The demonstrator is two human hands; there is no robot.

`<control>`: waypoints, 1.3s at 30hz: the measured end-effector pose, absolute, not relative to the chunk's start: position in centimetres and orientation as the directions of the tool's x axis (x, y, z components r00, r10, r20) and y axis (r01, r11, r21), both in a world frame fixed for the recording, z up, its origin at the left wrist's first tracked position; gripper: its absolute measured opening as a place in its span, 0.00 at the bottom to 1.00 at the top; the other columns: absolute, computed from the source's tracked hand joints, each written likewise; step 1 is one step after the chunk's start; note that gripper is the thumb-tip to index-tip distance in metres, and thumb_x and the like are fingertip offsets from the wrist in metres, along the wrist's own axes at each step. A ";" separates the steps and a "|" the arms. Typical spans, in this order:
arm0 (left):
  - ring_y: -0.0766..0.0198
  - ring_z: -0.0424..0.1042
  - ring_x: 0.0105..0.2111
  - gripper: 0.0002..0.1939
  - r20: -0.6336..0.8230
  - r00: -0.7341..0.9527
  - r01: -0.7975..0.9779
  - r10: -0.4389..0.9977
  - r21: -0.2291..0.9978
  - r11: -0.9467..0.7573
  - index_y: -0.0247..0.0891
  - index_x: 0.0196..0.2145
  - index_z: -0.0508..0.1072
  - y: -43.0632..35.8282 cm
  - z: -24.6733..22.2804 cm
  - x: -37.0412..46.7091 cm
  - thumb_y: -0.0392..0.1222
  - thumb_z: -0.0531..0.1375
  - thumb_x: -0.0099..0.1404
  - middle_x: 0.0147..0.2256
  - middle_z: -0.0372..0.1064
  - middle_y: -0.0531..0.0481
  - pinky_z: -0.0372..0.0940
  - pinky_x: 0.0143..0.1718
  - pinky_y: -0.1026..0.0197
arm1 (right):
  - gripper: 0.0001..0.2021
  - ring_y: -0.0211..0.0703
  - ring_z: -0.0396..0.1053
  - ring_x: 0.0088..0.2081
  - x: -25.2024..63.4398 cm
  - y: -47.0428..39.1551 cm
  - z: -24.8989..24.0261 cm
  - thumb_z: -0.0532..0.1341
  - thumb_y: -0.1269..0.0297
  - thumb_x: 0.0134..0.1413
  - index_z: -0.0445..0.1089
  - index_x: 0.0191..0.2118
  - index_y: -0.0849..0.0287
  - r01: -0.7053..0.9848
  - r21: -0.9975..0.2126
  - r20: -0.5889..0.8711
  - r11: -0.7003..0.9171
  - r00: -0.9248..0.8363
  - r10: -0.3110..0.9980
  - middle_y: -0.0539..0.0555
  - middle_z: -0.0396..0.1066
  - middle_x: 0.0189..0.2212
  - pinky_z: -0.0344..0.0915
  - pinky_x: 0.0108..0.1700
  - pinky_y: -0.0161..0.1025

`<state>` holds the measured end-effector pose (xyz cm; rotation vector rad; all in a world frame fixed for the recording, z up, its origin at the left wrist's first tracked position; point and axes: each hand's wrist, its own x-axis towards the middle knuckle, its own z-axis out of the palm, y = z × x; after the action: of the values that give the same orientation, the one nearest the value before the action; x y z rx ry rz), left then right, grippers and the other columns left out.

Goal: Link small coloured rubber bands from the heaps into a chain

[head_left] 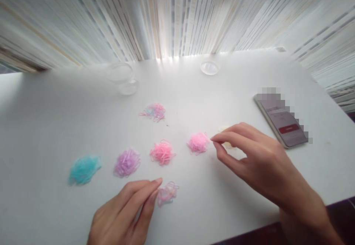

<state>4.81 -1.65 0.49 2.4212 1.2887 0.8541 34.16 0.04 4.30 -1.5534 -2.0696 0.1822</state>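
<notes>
Small piles of thin rubber bands lie on the white table, sorted mostly by colour. My left hand (124, 211) is at the front, its fingertips pinched together at the edge of a small mixed pile of pale bands (168, 193). My right hand (249, 156) has thumb and forefinger pinched just right of a light pink pile (198, 143); what they hold, if anything, is too small to see. Behind that hand a pale yellow pile (227, 145) is partly hidden. Leftward lie a coral pink pile (162, 152), a purple pile (127, 163) and a turquoise pile (84, 170).
Another mixed pile of bands (155, 111) lies farther back. Clear round containers or lids (119, 73) stand at the back left, with one clear lid (210, 67) nearer the middle. A phone (283, 121) lies at the right. A striped curtain (172, 19) hangs behind the table.
</notes>
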 end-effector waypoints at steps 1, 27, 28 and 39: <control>0.66 0.80 0.36 0.11 0.351 0.457 0.642 0.817 0.506 -0.576 0.40 0.49 0.78 -1.9 0.7 4.8 0.33 0.58 0.74 0.41 0.79 0.49 0.74 0.37 0.68 | 0.06 0.44 0.73 0.36 33.4 -0.6 4.3 0.62 0.75 0.63 0.75 0.41 0.58 0.826 -0.435 0.345 0.358 -0.215 0.914 0.54 0.75 0.34 0.69 0.39 0.41; 0.65 0.77 0.30 0.07 0.349 0.378 0.677 0.857 0.528 -0.513 0.40 0.44 0.78 -3.3 -0.9 5.5 0.37 0.60 0.73 0.35 0.76 0.50 0.72 0.33 0.66 | 0.04 0.42 0.74 0.35 25.3 -5.3 -0.5 0.63 0.72 0.64 0.75 0.40 0.56 0.579 -0.755 0.328 0.309 -0.075 0.942 0.53 0.74 0.33 0.74 0.37 0.38; 0.65 0.78 0.30 0.07 0.352 0.376 0.676 0.857 0.528 -0.514 0.40 0.45 0.78 -3.3 -0.8 5.5 0.38 0.60 0.73 0.36 0.76 0.50 0.72 0.33 0.66 | 0.04 0.42 0.74 0.35 25.3 -5.3 -0.5 0.63 0.72 0.64 0.75 0.40 0.56 0.576 -0.757 0.328 0.309 -0.074 0.942 0.53 0.74 0.33 0.74 0.37 0.38; 0.61 0.80 0.42 0.11 0.332 0.485 0.455 0.809 0.694 -0.558 0.38 0.51 0.75 -2.2 0.1 6.4 0.33 0.58 0.74 0.44 0.79 0.45 0.77 0.43 0.62 | 0.06 0.42 0.75 0.36 25.5 -5.4 -0.9 0.62 0.73 0.65 0.75 0.42 0.56 0.542 -0.766 0.351 0.344 -0.096 0.932 0.53 0.75 0.34 0.74 0.37 0.38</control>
<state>6.45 -2.17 0.13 2.2081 1.0413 0.8886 25.50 -5.44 -0.88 -1.3124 -1.7615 0.5786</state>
